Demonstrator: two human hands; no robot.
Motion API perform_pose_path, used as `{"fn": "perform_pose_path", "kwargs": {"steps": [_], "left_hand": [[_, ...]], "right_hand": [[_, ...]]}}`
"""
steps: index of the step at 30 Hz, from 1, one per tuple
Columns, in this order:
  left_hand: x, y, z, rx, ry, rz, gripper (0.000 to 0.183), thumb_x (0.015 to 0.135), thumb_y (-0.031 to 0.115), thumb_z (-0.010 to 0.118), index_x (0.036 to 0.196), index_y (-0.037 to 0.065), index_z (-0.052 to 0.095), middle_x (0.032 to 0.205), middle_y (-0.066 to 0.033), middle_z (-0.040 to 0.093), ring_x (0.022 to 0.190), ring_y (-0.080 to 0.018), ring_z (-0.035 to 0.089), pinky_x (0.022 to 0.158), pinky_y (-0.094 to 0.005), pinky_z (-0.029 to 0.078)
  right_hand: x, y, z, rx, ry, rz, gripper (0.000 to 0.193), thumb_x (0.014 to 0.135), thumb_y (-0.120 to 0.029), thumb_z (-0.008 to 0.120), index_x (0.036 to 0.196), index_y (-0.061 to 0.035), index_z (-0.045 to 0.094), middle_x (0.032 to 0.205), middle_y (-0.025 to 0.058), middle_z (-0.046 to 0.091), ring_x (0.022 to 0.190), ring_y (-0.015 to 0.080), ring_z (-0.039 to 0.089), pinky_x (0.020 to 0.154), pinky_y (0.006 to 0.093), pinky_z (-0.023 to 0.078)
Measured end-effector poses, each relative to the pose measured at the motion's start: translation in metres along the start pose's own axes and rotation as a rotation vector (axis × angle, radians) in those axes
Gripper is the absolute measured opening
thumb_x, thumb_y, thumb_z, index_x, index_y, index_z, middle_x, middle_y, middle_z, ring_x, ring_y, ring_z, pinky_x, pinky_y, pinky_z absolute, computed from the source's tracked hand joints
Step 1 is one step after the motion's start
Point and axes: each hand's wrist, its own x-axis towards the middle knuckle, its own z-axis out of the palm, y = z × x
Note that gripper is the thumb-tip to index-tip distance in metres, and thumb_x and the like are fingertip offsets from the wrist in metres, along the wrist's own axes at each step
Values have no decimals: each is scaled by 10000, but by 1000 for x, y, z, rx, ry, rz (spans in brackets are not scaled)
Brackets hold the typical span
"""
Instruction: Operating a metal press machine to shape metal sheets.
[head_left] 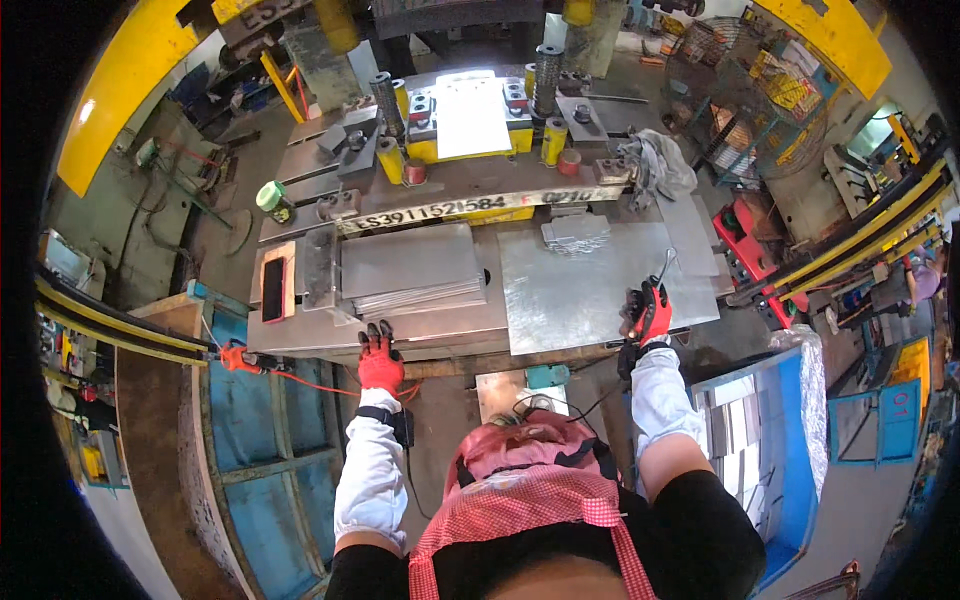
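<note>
My left hand [380,362], in a red glove with black fingertips, rests at the front edge of the metal bench [440,342]. Its fingers are apart and hold nothing. Just beyond it lies a stack of flat grey metal sheets [410,262]. My right hand [648,314], gloved alike, is closed around a slim metal tool [668,264] with a forked or looped tip; its exact kind is unclear. That hand is over the right part of a wide shiny metal plate [545,300]. A bright flat sheet [473,115] lies on the press die at the back.
A bar with markings [480,207] crosses behind the sheets. Guide posts [547,80] flank the die. A grey rag [660,168] lies at the right. Small flat metal pieces [576,234] sit on the plate. A blue bin [790,430] with metal parts stands at lower right.
</note>
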Motion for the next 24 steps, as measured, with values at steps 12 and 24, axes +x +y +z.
{"fn": "perform_pose_path", "kwargs": {"steps": [12, 24], "left_hand": [[1, 9, -12, -81, -31, -52, 631, 766, 278, 576, 1349, 180, 359, 1418, -149, 301, 1273, -394, 307, 994, -459, 352], [17, 12, -8, -134, -122, -102, 536, 778, 337, 560, 1285, 207, 444, 1432, -127, 289, 1289, -354, 305, 1012, -450, 315]], "right_hand": [[-29, -91, 129, -353, -501, -222, 437, 817, -107, 614, 1213, -56, 437, 783, 29, 557, 549, 97, 494, 468, 236, 432], [68, -111, 370, -415, -1054, -236, 250, 827, -308, 598, 674, -113, 561, 463, -35, 418, 366, 68, 359, 374, 256, 256]]}}
